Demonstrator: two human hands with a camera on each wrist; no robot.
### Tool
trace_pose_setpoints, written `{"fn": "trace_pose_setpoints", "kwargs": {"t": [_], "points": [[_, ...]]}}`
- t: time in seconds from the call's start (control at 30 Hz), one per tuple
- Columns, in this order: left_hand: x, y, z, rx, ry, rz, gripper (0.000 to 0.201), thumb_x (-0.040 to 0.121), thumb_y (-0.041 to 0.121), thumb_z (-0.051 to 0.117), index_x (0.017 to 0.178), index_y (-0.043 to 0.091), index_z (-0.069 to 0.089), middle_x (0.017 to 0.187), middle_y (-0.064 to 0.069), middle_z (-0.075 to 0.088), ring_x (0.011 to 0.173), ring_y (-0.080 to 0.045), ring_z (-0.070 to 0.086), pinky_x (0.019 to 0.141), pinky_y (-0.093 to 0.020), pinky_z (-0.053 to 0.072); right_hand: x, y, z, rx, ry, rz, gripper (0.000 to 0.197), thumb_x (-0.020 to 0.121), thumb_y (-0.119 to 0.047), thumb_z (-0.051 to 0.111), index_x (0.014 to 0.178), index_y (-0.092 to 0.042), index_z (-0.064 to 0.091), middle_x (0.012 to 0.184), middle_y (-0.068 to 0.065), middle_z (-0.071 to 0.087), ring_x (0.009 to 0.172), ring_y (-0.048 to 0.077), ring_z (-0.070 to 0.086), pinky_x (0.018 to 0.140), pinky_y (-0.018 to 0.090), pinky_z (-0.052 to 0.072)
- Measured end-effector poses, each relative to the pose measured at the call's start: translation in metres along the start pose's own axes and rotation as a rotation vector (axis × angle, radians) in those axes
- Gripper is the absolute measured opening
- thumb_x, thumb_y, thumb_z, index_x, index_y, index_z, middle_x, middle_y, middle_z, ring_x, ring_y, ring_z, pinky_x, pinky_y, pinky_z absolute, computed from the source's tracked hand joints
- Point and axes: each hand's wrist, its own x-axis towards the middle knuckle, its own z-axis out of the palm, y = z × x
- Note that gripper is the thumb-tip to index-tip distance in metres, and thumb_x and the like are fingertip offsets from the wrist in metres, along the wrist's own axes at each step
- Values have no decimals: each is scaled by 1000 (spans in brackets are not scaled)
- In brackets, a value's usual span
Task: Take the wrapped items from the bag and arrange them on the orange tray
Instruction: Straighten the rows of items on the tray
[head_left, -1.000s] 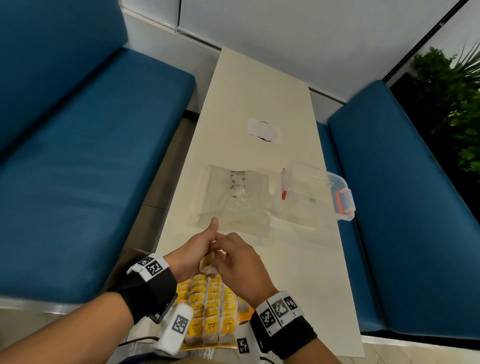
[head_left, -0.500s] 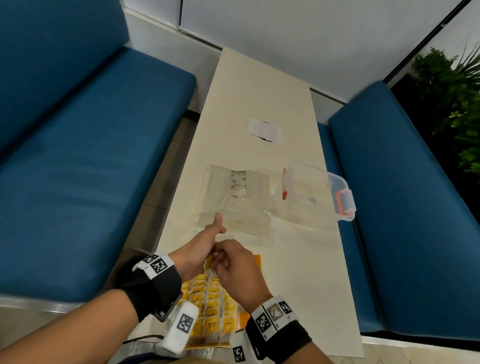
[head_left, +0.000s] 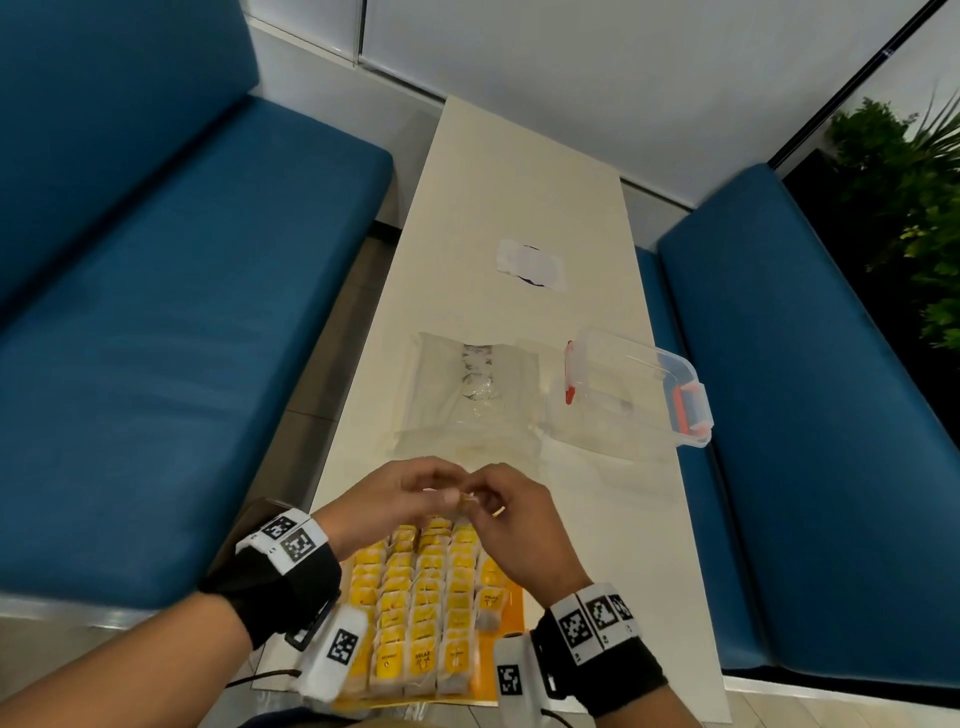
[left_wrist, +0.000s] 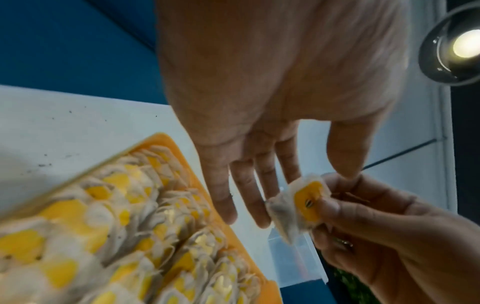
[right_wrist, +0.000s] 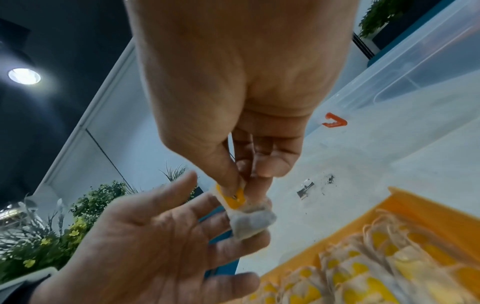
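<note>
Pinched between thumb and fingertips of the right hand (head_left: 511, 519), one small tea bag (left_wrist: 298, 205) with a yellow tag, held in the air just past the far edge of the orange tray (head_left: 511, 613) and clear of the table (head_left: 519, 208). Alongside it the left hand (head_left: 387, 501), fingers straight and relaxed in both wrist views, fingertips (right_wrist: 255, 238) brushing the pouch from below, thumb near its top corner; not gripping, only steadying. Hanging from the pinch with the tag uppermost and the grey pouch below, long axis roughly up-and-down, slightly tilted. From the grip, tray lying at 6 o'clock in the head view, directly toward the body, packed with neat rows of tea bags (head_left: 415, 597) overlapping like shingles. Free orange strip visible at the tray's right side, about 5 o'clock from the pinch, so nearer the right hand, likely the one to set this piece down. Far end of the rows hidden under both hands. Clear bag (head_left: 467, 395), flat and seemingly near empty, at 12 o'clock beyond the hands; clear box (head_left: 639, 389) with red clips at 2 o'clock beside it.
</note>
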Motion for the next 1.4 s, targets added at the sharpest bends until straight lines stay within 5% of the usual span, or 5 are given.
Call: {"fn": "trace_pose_setpoints", "kwargs": {"t": [0.23,0.57,0.73,1.13,1.4], "points": [[0,-9,14,320,208,136,4,89,29,79,88,26,80,83,8,77,79,-13,71,77,-31,57,-2,-6,-5,-47,9,-2,6,84,-16,69,82,-21,67,82,-8,63,76,12,61,67,24,52],[2,-13,13,480,249,96,7,86,32,81,89,34,76,87,18,74,80,-3,67,72,-18,54,1,-1,-12,-328,-23,-14,8,90,-22,65,91,-22,73,93,-8,61,80,12,60,72,32,53],[-6,-12,-9,496,420,57,19,89,29,77,103,39,67,80,8,70,66,-3,64,60,-12,47,-10,2,-30,-457,-219,76,16,92,-22,60,98,-24,75,101,-6,66,94,14,62,81,31,52],[-39,-41,-49,589,518,-146,14,91,30,75,99,40,68,85,7,68,84,-7,62,70,-25,48,-55,15,-14,-788,-768,83,24,87,-4,57,98,-15,76,105,8,71,95,29,66,79,34,52],[-38,-46,-48,584,461,-137,11,94,24,72,91,33,79,88,18,74,83,-3,67,75,-25,54,-52,24,13,-1021,-704,100,16,94,-8,53,104,-8,66,108,15,65,97,37,65,76,38,49]]}}
